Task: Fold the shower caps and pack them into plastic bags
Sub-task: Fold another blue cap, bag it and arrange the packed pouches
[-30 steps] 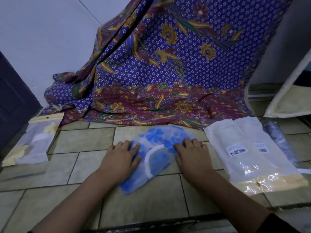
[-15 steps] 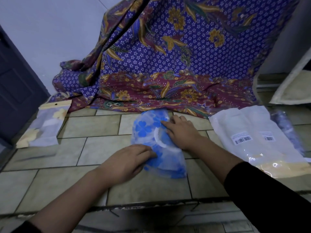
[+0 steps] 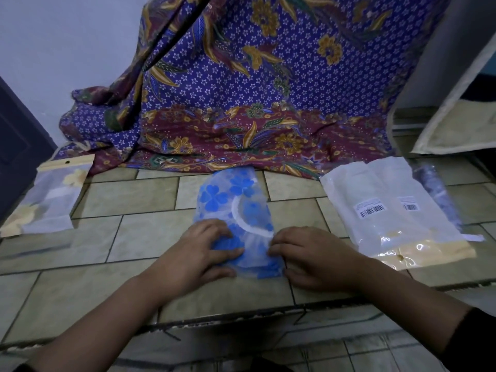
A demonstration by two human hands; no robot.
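**Shower cap packing: one bagged by the looks of it, second one mid-fold**

My left hand (image 3: 198, 253) is in the lower middle of the frame. Its fingers and thumb are curled onto the near end of the see-through plastic shower cap (image 3: 233, 200) with the blue flower print, bunching that end up. My right hand (image 3: 308, 256) is just beside it, fingertips touching the cap's right edge. I honestly can't tell if that hand is pinching the edge or only pressing it flat.

The cap lies on the beige tiled floor (image 3: 134, 237) dead centre. It's laid out as a longish strip running away from me, with the white elastic rim (image 3: 241, 221) curving across it. So I'd call it partly folded, and it likely needs another fold before it fits a bag.

To the right, well apart from the cap, there's a stack of clear plastic bags (image 3: 389, 210) with barcode stickers and a yellowish header strip, and they look empty. Over at the left edge there's another clear header bag (image 3: 51, 200) with something yellow-flowered inside, so I reckon that's a finished one.

Behind it all hangs a purple and maroon batik cloth (image 3: 255, 103).

What's left, I'd say, is to finish this fold and slide the cap into a bag. No other loose caps are in view.
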